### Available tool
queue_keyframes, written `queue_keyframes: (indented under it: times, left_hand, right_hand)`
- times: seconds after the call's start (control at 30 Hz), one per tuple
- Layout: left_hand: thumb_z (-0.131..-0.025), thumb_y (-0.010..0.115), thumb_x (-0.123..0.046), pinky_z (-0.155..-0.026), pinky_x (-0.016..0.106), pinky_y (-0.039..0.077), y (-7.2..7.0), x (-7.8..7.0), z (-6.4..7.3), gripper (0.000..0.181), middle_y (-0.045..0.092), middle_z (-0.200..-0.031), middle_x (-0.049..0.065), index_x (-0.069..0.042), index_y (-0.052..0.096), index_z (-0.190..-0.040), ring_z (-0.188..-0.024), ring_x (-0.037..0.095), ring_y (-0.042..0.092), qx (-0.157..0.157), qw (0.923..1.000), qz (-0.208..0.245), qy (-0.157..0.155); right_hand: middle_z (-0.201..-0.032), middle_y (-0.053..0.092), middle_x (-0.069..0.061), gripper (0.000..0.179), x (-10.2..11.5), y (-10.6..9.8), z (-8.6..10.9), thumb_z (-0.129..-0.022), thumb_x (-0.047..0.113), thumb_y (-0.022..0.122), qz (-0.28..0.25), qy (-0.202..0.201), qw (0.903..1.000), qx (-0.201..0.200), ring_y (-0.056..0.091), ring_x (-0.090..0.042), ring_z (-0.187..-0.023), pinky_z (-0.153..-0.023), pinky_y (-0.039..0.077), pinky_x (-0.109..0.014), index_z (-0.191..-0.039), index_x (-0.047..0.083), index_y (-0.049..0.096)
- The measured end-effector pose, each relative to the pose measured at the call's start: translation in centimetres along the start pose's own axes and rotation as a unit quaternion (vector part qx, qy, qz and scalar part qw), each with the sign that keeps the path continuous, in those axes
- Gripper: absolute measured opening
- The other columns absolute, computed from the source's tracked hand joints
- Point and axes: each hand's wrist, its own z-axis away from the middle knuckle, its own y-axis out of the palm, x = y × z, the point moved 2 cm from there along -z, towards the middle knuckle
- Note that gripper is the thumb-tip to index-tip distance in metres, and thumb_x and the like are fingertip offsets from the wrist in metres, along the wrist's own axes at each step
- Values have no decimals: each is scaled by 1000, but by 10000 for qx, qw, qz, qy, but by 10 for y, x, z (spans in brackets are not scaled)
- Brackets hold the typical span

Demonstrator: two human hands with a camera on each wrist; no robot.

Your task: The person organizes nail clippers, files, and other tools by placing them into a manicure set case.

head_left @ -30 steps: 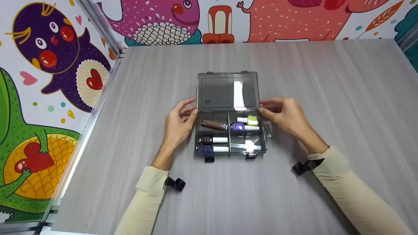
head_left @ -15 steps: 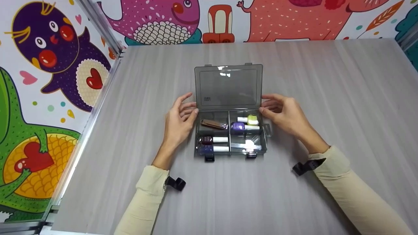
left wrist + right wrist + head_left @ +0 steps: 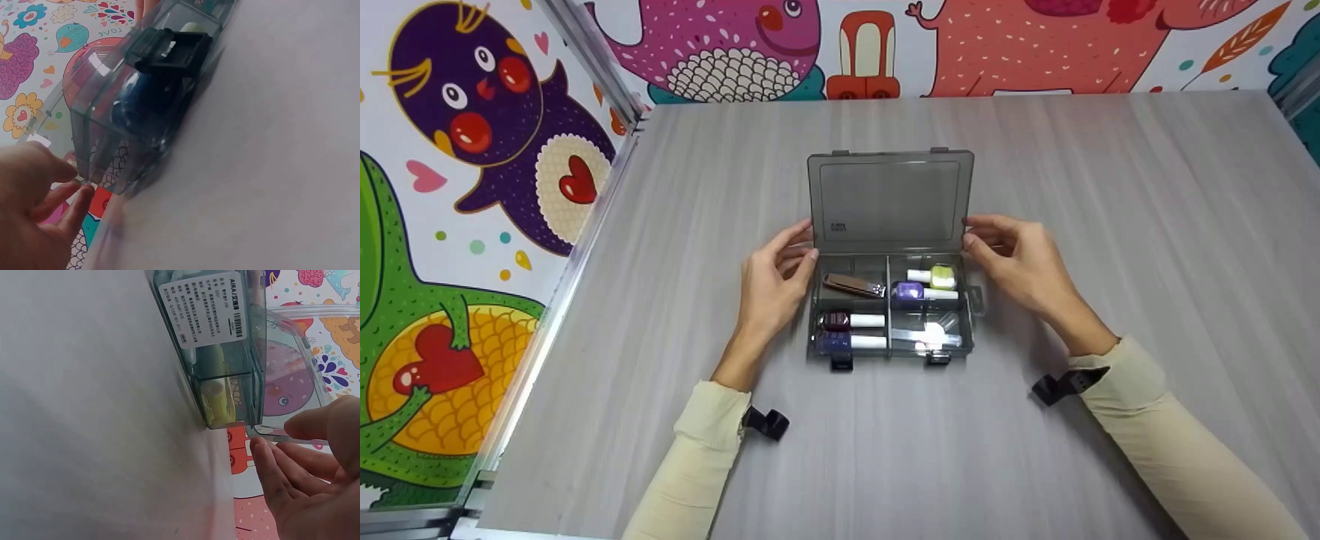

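A smoky clear compartment box (image 3: pixel 889 352) stands mid-table with its lid (image 3: pixel 890 196) raised. The left hand (image 3: pixel 769 281) pinches the lid's left edge near the hinge; in the left wrist view its thumb and fingertips meet at the box's corner. Opposite it, the right hand (image 3: pixel 1020 262) pinches the lid's right edge, thumb on one face and fingers on the other. Inside lie a nail clipper (image 3: pixel 852 285) and nail polish bottles: yellow-green (image 3: pixel 942 277), purple (image 3: pixel 909 291), dark red (image 3: pixel 835 321) and dark blue (image 3: pixel 834 342). Glare covers a flat silvery strip (image 3: pixel 910 335) in the front right compartment.
Two dark latches (image 3: pixel 841 363) hang at the box's front, and a clear loop (image 3: pixel 976 300) sticks out on its right side. The grey wood-grain table (image 3: pixel 1072 165) meets cartoon-printed panels (image 3: pixel 1035 45) at the back and left. Both wrists carry black straps.
The lid has swung up from leaning back to more upright, and its glare has gone. The left fingers, spread off the lid half a second ago, have closed in to its edge.
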Motion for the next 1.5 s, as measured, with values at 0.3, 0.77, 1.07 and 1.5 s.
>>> queue_keyframes:
  times: [0.3, 0.77, 1.07, 1.5]
  left_hand:
    - [-104, 70, -7, -103, 35, 62, 1, -5, 2, 39, 77, -131, 16, -3, 68, -143, -118, 28, 76, -223, 9992, -181, 290]
    - [-109, 67, -16, -100, 32, 64, -1, -13, 4, 39, 78, -128, 12, -7, 67, -146, -118, 22, 76, -573, 9942, -561, 711]
    - [-109, 66, -19, -88, 37, 67, -4, -24, 6, 31, 78, -117, 14, -3, 75, -135, -102, 21, 78, -766, 9950, -337, 554]
    - [-115, 56, -32, -82, 31, 67, -8, -39, 17, 40, 81, -101, 20, 0, 78, -112, -89, 38, 81, -431, 9976, 506, -195]
  right_hand:
    - [-106, 83, -14, 29, 6, -1, 2, -106, 15, 68, 213, -265, 9978, -569, 78, -21, -93, -82, 57, -11, -129, 1, 78]
    - [-104, 79, -20, 27, 19, -10, 7, -106, 19, 70, -333, -426, 9959, -725, 74, -8, -84, -77, 59, -13, -126, 2, 78]
    - [-104, 78, -19, 25, 24, -17, 16, -105, 19, 73, -435, -421, 9966, -553, 77, -16, -87, -77, 60, -15, -123, 3, 78]
    - [-114, 81, -19, 32, 29, -25, 40, -110, 24, 66, -511, -194, 9985, 8, 81, -23, -97, -84, 63, -19, -133, 4, 75]
